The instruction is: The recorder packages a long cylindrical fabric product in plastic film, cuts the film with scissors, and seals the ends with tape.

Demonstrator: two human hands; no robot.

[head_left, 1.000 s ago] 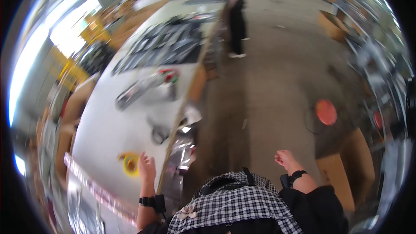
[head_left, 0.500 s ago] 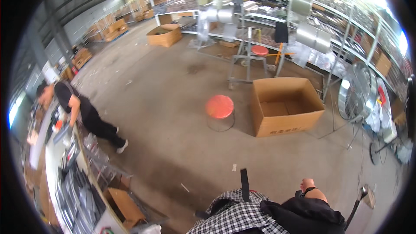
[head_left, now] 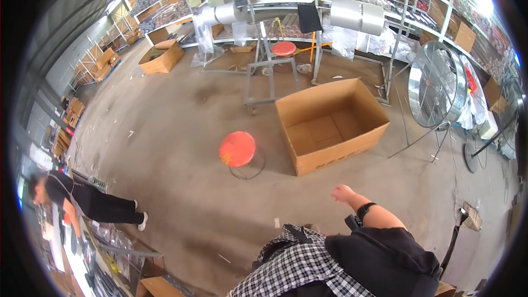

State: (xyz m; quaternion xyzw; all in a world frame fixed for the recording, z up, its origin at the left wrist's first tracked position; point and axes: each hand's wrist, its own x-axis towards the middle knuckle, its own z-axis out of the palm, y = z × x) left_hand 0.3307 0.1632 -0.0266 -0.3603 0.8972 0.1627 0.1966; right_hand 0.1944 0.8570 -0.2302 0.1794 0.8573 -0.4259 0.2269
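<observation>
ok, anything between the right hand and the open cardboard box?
Head view: only bare concrete floor between right hand and large open brown cardboard box.
</observation>
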